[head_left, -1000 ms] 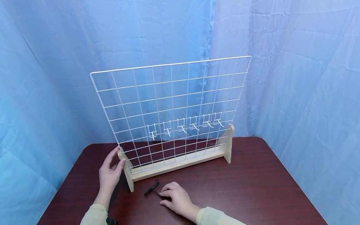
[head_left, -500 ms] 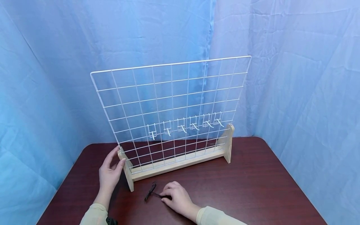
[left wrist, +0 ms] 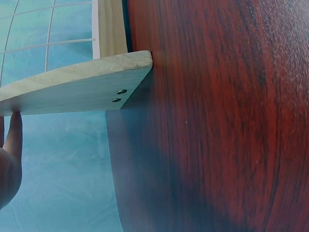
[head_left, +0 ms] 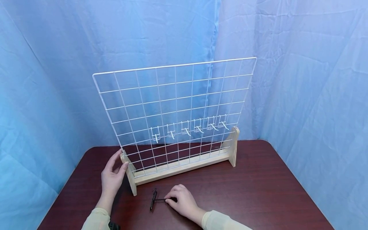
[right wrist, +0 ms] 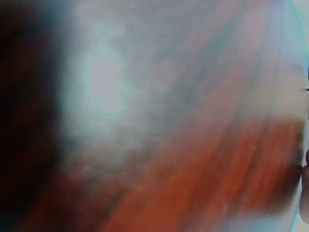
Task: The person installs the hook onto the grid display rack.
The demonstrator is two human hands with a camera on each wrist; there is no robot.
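My left hand (head_left: 111, 180) holds the left end panel of the wooden stand (head_left: 184, 167), its thumb at the front edge and fingertips near the top. In the left wrist view, the outer face of this end panel (left wrist: 77, 92) shows two screws, and a finger (left wrist: 14, 133) touches it. Low over the table in front of the stand, my right hand (head_left: 183, 202) pinches a black wire hook (head_left: 153, 200) by its straight prong, the crossbar pointing away to the left. The right wrist view is mostly blurred, with a bit of the hand at its right edge.
A white wire grid panel (head_left: 176, 95) stands upright in the wooden stand, leaning back. Several white hooks (head_left: 186, 131) hang in a row along one of its wires. Dark red wood-grain table (head_left: 258, 191) lies beneath, with blue curtains (head_left: 316, 95) behind and at both sides.
The black hook has turned in the right hand's fingers, its crossbar swinging from a slant to nearly upright in the view. The left hand and stand have stayed put.
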